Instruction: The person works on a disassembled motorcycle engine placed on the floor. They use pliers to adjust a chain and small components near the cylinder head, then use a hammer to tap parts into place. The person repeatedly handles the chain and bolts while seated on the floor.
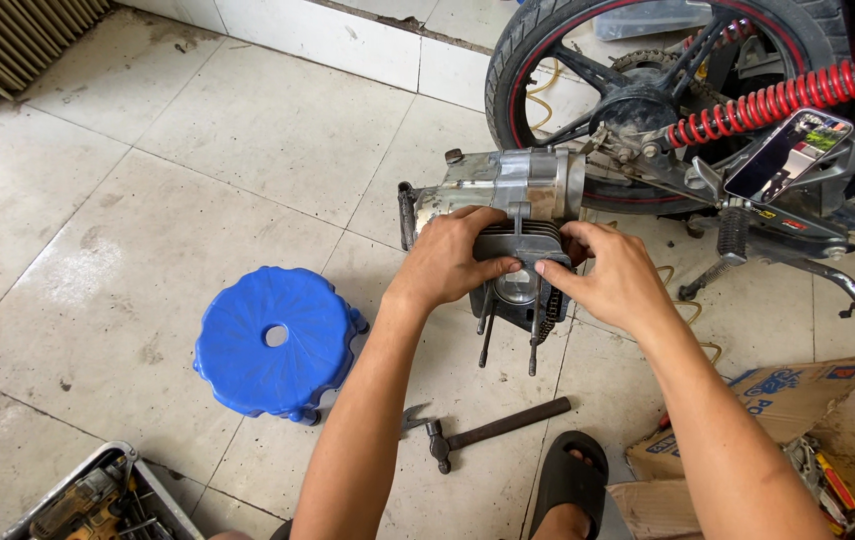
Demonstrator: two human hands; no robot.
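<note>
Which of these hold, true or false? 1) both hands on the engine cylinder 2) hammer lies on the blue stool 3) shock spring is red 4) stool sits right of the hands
1) True: left hand and right hand grip the finned engine cylinder.
2) False: the hammer lies on the floor tiles.
3) True: the shock spring is red.
4) False: the blue stool stands left of the hands.

blue stool (pixel 275 340), red shock spring (pixel 767 103)
</note>
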